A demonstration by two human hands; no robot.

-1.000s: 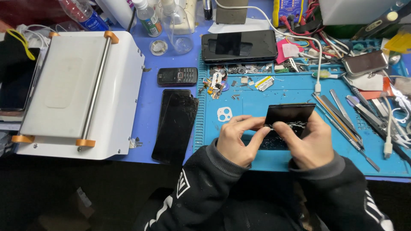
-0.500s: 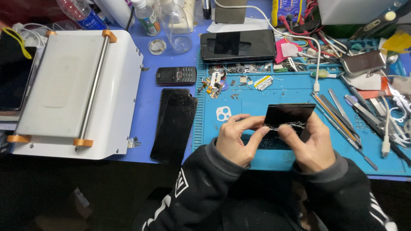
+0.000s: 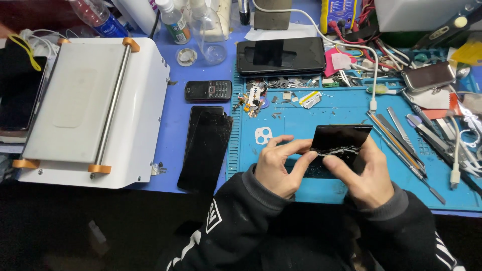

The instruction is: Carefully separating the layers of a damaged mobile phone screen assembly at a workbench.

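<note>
Over the blue mat point(image 3: 321, 113) on my desk, both hands pinch the black panel point(image 3: 339, 146). Left hand point(image 3: 277, 168) grips its left edge, right hand point(image 3: 362, 176) its cracked lower edge; cracked phone point(image 3: 206, 148) lies just left.

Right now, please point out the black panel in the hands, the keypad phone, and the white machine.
black panel point(image 3: 341, 138), head view, upper face.
keypad phone point(image 3: 208, 91), head view, keypad middle.
white machine point(image 3: 75, 98), head view, flat top plate.
</note>
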